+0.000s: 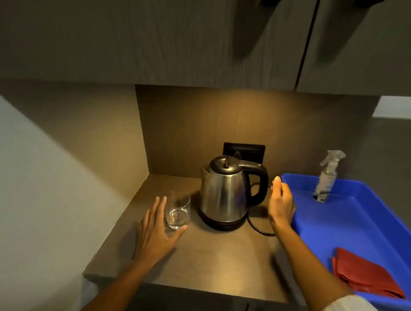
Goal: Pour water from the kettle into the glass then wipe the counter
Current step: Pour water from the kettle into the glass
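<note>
A steel kettle [225,192] with a black lid and handle stands on its black base at the back of the brown counter [217,259]. Left of it is a clear short glass [178,211], upright. My left hand [158,229] is open with spread fingers, curved around the glass's left side, the thumb near its base; I cannot tell if it touches. My right hand [281,203] hovers open just right of the kettle's handle, apart from it. A folded red cloth [365,273] lies in a blue tray [354,227] on the right.
A spray bottle [326,177] stands at the back of the blue tray. The kettle's black cord [258,227] loops on the counter below my right wrist. A black wall socket [244,150] sits behind the kettle. Cabinet doors hang overhead.
</note>
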The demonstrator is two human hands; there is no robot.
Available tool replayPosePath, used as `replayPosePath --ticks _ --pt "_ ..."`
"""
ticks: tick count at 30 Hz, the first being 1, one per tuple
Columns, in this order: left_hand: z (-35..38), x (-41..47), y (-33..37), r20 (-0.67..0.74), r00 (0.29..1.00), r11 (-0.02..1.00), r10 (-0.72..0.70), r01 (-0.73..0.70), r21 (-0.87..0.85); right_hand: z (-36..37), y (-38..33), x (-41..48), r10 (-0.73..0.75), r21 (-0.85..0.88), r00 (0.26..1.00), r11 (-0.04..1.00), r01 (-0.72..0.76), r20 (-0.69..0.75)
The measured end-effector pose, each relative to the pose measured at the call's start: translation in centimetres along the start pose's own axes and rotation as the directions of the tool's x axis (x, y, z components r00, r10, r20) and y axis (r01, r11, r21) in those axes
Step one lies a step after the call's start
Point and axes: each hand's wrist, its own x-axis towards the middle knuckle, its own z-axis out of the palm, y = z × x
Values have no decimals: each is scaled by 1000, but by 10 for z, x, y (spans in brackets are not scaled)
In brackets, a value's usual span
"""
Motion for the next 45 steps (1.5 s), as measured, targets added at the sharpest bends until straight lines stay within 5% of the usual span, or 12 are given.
replayPosePath --ticks 5,11,16,23,33,45 --pt "6 22 7 38 964 921 -263 262 -289 34 1 29 233 140 971 961 -238 52" --pt "18 37 1 59 952 864 -300 297 -406 64 16 52 532 518 843 702 -489 74" --pt "22 43 -4 59 957 852 -283 279 -443 64 -8 55 409 427 912 825 -372 4" --pt "18 39 -7 54 962 888 -269 270 -372 69 -86 49 -60 120 998 991 59 4" --pt "9 37 -3 52 970 920 -237 242 -309 90 -123 37 -374 -251 925 891 378 66" --pt "10 41 -4 63 976 928 -208 217 -302 93 -150 24 -578 -312 798 737 599 168"
